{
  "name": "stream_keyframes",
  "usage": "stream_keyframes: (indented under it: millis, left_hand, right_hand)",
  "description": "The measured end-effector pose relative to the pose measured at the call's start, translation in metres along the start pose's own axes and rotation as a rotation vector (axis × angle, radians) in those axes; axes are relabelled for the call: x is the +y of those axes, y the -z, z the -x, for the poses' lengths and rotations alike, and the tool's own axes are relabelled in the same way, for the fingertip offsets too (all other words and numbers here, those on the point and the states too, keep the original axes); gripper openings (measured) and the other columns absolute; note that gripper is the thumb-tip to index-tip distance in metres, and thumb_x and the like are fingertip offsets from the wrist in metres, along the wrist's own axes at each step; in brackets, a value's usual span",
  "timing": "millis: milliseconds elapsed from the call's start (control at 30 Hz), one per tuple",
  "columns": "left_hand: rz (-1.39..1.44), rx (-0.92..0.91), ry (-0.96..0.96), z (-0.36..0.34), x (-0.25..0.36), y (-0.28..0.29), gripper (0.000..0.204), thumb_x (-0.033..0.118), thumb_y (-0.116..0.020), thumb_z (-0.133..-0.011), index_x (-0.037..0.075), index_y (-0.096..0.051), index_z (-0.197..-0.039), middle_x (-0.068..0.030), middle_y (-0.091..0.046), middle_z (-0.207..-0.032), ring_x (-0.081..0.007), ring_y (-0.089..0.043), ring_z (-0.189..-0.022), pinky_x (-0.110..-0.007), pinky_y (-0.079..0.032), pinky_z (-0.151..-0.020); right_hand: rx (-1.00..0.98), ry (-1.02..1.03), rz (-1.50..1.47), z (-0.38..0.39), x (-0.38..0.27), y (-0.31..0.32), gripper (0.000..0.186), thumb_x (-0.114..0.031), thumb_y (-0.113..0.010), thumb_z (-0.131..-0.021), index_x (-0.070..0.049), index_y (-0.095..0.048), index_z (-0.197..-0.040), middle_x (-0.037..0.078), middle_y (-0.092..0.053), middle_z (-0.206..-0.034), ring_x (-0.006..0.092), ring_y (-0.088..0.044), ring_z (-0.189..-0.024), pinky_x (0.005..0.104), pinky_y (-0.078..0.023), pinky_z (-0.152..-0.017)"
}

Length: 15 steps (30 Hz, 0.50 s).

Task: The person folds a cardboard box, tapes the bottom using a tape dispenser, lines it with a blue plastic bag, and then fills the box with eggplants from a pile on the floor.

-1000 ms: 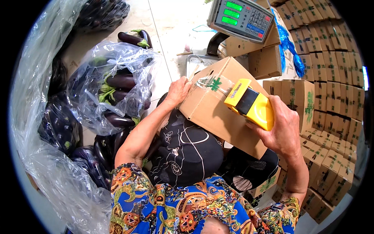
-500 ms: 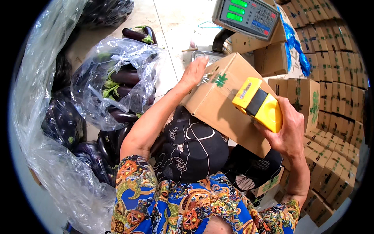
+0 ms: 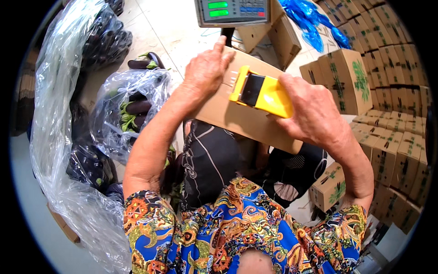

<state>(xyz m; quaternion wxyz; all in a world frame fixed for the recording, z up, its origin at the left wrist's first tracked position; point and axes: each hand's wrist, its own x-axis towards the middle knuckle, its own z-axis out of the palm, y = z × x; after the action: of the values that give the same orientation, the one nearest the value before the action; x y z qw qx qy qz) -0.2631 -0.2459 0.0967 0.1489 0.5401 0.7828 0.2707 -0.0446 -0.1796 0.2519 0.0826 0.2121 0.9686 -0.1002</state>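
My left hand (image 3: pixel 204 73) grips the far left end of a brown cardboard box (image 3: pixel 223 118), its index finger stretched along the edge. My right hand (image 3: pixel 310 109) is wrapped round a yellow-and-black hand tool (image 3: pixel 260 92), like a tape dispenser or stapler, resting on or just over the box's top face. Short pale marks show on the cardboard beside the tool's front. The box lies across my black-clad knees (image 3: pixel 205 164).
Eggplants (image 3: pixel 139 108) lie in clear plastic bags at left, beside a long plastic sheet (image 3: pixel 52 150). A scale display (image 3: pixel 232 10) stands ahead, near leaning cardboard (image 3: pixel 283 43) and blue plastic (image 3: pixel 305 23). Stacked cartons (image 3: pixel 388 150) fill the right.
The box has turned, showing another face without the green print. My left hand has moved up to its far end; my right hand has carried the tool up and leftward.
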Motion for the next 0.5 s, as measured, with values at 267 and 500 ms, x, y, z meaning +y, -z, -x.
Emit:
stream_keyframes:
  millis: [267,500]
  left_hand:
    - [-0.085,-0.037,0.04,-0.007,-0.003,0.0,0.055,0.045,-0.044,-0.1,0.014,-0.043,-0.145,-0.0255,-0.069,-0.101,-0.0448,-0.066,-0.092,-0.052,-0.05,-0.084]
    - [-0.056,-0.029,0.006,-0.01,-0.009,0.001,0.053,0.048,-0.044,-0.101,0.015,-0.047,-0.143,-0.0272,-0.068,-0.102,-0.0476,-0.064,-0.095,-0.052,-0.049,-0.085]
  right_hand:
    - [0.033,-0.197,-0.152,0.122,0.094,-0.02,0.057,-0.022,-0.082,-0.069,-0.004,-0.052,-0.113,0.019,-0.064,-0.094,0.0396,-0.066,-0.088,0.0446,-0.054,-0.076]
    - [0.12,-0.256,-0.228,0.169,0.128,-0.068,0.061,-0.021,-0.084,-0.066,-0.003,-0.053,-0.115,0.02,-0.066,-0.098,0.0389,-0.067,-0.089,0.0429,-0.056,-0.077]
